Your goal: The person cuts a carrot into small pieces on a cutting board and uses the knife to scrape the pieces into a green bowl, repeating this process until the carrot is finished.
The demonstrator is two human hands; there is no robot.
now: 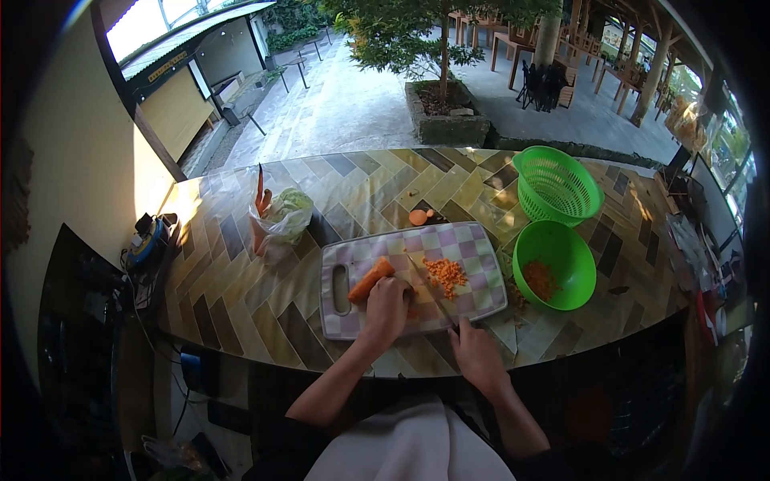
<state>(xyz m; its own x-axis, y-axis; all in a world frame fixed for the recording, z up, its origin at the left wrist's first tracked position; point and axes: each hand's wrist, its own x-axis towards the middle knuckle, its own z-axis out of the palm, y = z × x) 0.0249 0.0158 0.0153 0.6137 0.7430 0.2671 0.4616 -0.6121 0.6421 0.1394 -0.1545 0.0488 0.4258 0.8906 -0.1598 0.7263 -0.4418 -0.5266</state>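
On the checkered cutting board [473,236], my left hand [387,308] is closed with its fingers curled over carrot, some of it hidden beneath them. A thick carrot piece [366,282] lies against that hand on its far left side. My right hand [479,357] grips a knife [434,292], whose blade points away from me and slants left across the board. Just right of the blade sits a small heap of diced carrot [445,275]. More chopped carrot [541,279] rests inside the green bowl [579,280] to the right.
Behind the bowl stands a green colander [559,183]. Carrot ends [419,216] lie beyond the board. At the left, a clear plastic bag [287,218] holds a pale green vegetable, with whole carrots [261,200] beside it. The patterned table [241,301] has a curved front edge.
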